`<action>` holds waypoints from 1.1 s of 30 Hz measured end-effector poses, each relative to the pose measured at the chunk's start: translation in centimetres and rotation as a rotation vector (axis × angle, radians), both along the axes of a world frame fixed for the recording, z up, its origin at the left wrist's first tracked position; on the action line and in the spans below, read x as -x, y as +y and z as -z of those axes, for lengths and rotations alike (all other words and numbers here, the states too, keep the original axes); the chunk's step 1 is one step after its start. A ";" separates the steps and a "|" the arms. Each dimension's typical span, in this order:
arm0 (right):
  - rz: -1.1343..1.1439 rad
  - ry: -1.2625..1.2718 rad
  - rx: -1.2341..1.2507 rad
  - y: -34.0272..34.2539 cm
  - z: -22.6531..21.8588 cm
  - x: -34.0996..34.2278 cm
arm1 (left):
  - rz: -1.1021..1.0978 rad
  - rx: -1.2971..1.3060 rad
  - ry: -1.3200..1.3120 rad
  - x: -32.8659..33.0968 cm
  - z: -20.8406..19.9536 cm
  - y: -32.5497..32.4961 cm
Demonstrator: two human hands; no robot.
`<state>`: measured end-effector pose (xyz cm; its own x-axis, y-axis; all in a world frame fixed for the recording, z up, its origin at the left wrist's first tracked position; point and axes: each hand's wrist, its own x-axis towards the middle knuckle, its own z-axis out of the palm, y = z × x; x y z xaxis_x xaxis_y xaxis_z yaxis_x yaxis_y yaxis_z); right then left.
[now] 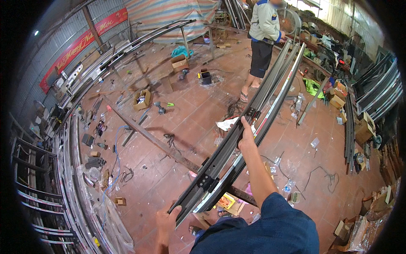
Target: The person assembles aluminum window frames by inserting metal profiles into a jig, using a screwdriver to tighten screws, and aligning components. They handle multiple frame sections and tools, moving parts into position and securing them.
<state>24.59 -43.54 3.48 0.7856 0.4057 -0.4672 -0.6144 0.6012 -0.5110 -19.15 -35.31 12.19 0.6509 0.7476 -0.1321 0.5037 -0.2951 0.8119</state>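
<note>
A long dark metal profile (226, 158) with black fittings on it runs slantwise from near me to the far right. My left hand (168, 220) is closed round its near end. Farther along, my right hand (246, 137) grips the same profile beside a black fitting, thumb on top. Close alongside on the right lies a second dark profile (270, 122) with a white and red strip along it. Beneath both, a brown steel bar (243, 195) of a stand partly shows. The undersides of the profiles and some of my fingers are hidden.
A co-worker (264, 25) stands by the profiles' far end. A steel beam (144, 131) crosses the tiled floor, with a cordless drill (160, 108) and an open carton (142, 99) nearby. Frames (40, 186) stack at left; more profiles (349, 131) lie at right.
</note>
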 end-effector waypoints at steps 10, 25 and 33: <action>-0.045 -0.171 0.135 -2.6 2.1 -3.5 | 0.118 -0.120 0.062 -5.9 4.3 9.0; -0.247 -0.722 1.228 -29.0 10.6 15.6 | 0.072 -0.071 0.134 -11.2 16.0 15.9; -0.490 -1.023 1.549 -26.6 9.6 21.1 | 0.123 0.002 0.008 -9.6 18.4 14.1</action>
